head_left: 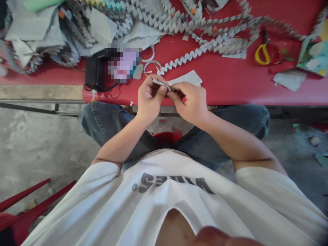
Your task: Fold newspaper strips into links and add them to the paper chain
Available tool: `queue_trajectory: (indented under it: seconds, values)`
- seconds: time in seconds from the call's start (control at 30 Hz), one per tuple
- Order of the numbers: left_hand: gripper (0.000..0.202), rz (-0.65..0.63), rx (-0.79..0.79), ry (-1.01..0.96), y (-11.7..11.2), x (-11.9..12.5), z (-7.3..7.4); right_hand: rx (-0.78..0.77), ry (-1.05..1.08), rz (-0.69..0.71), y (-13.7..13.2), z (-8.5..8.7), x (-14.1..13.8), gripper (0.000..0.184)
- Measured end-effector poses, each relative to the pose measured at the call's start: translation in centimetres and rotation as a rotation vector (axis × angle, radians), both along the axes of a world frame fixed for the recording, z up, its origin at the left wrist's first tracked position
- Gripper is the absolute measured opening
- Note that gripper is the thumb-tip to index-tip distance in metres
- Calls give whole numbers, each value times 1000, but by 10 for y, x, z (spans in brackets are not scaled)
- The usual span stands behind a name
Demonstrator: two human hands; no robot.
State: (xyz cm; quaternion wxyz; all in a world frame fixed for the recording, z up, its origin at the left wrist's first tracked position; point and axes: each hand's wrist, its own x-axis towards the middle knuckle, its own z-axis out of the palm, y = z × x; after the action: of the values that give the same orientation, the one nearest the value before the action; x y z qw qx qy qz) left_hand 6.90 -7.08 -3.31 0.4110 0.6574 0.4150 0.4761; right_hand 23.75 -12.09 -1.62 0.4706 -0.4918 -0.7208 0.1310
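Observation:
My left hand (pixel 149 99) and my right hand (pixel 191 102) meet just in front of the red table's (pixel 230 85) near edge. Both pinch a small folded strip of grey paper (pixel 162 84) between thumbs and fingertips. The left holds the strip's left end, the right its right end. A flat paper piece (pixel 187 78) lies on the table just behind my hands. A long zigzag chain of folded paper (pixel 189 56) runs from there up and to the right.
A heap of paper sheets and woven chains (pixel 64 30) covers the table's far left. A black device (pixel 94 73) with cords sits left of my hands. Yellow-handled scissors (pixel 262 53) lie at the right, near colourful paper (pixel 314 54). Red chair legs (pixel 23 205) stand on the concrete floor.

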Motion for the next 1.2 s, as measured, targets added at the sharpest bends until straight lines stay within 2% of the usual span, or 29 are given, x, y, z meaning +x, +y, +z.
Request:
queue_trajectory:
  seconds: [0.23, 0.4, 0.47, 0.57, 0.63, 0.8, 1.03, 1.2]
  values:
    - [59, -12, 79, 109, -7, -6, -1, -6, -34, 5, 1, 0, 3, 19]
    - [44, -40, 143, 95, -11, -12, -1, -14, -8, -5, -2, -7, 9, 21]
    - [35, -69, 199, 42, -10, -11, -4, 53, 28, -3, -2, -11, 11, 22]
    - [26, -98, 305, 15, -9, -9, -9, 206, 50, 45, -1, -15, 12, 14]
    - [21, -99, 346, 26, -10, -9, -9, 245, 101, 50, 0, -14, 10, 11]
    - [14, -93, 354, 12, -13, -10, -8, 161, 208, 58, 1, -13, 8, 12]
    - [14, -81, 326, -53, -11, -8, -7, 63, 255, 124, 5, -13, 11, 8]
    - [37, -69, 283, -7, -11, -7, -1, 23, 220, 176, 8, -5, 16, 7]
